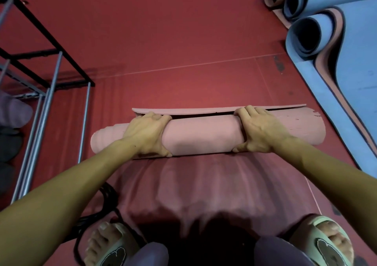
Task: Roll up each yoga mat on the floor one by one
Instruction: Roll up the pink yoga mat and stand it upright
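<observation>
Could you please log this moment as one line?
left hand: grips pink foam yoga mat roll | right hand: grips roll | end flap: loose

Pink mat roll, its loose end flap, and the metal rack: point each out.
pink mat roll [204, 137]: head view, middle of the roll between the hands.
loose end flap [204, 110]: head view, flat strip behind the roll.
metal rack [52, 86]: head view, upright steel post.

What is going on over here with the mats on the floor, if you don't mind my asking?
A person is bent over a pink yoga mat, rolling it up on the red floor. The left hand and right hand both grip the roll, fingers over the top. It is almost fully rolled; only a short flap lies beyond it. On the right, partly rolled blue mats lie on the floor.
</observation>
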Demonstrator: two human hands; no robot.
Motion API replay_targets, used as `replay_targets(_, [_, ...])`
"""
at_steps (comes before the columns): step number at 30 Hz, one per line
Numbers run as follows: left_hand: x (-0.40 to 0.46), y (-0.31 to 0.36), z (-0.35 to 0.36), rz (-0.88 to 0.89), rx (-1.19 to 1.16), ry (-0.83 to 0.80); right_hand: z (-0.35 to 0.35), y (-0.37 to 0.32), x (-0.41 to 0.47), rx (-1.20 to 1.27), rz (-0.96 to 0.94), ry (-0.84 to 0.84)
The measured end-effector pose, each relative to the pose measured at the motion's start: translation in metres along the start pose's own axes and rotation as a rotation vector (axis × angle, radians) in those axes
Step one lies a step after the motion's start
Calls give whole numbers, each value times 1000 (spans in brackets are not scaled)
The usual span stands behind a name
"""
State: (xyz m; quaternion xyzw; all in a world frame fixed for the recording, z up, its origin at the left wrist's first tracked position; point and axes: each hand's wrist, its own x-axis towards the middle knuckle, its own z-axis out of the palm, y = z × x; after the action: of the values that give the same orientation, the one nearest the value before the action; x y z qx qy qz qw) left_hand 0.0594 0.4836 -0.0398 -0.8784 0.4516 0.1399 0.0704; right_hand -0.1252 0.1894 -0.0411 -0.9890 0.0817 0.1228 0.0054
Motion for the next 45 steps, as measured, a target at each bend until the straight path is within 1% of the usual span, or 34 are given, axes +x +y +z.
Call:
replay_targets(3, [-5, -3, -4, 27, -41, -95, -6, -5, -8, 56, -10, -91])
replay_targets(7, [-16, -10, -2, 80, -167, -292, -11, -9, -19, 178, -20, -307])
replay_targets(9, [-19, -9, -4, 91, -208, -346, -11, -10, -21, 202, -28, -338])
replay_targets(12, [-15, -10, -13, 69, -215, -406, -11, -8, -20, 205, -18, -316])
replay_targets(14, [-10, -13, -18, 40, -222, -404, -12, -6, -20, 203, 19, -268])
replay_targets(18, [0, -24, -26, -14, -261, -240, -7, -2, -17, 288, 158, -46])
replay_targets(20, [5, -21, -31, -4, -271, -249, -6, -2, -15, 315, 205, -18])
replay_targets(22, [10, -7, -34, 20, -218, -309, -5, -5, -14, 296, 238, -20])
replay_targets(24, [12, 16, -36, 54, -182, -302, 1, -8, -17, 267, 286, 54])
replay_targets(28, [13, 65, -25, 83, -155, -153, 14, -17, -22, 94, 405, 282])
replay_targets(30, [15, 83, -14, 53, -76, -90, 12, -26, -18, 62, 491, 326])
replay_targets(32, [18, 92, -4, 12, 3, -77, 12, -36, -16, 161, 556, 319])
replay_targets(33, [19, 93, -2, -5, 22, -77, 13, -40, -18, 231, 563, 347])
replay_targets(35, [25, 93, 0, -32, 35, -70, 20, -43, -31, 381, 558, 457])
replay_targets(37, [32, 92, -2, -44, 28, -58, 31, -46, -49, 518, 615, 525])
replay_targets(41, [39, 85, -5, -34, 18, -21, 59, -53, -75, 860, 842, 456])
replay_targets(45, [36, 86, -6, -29, -5, 40, 80, -41, -75, 1144, 961, 412])
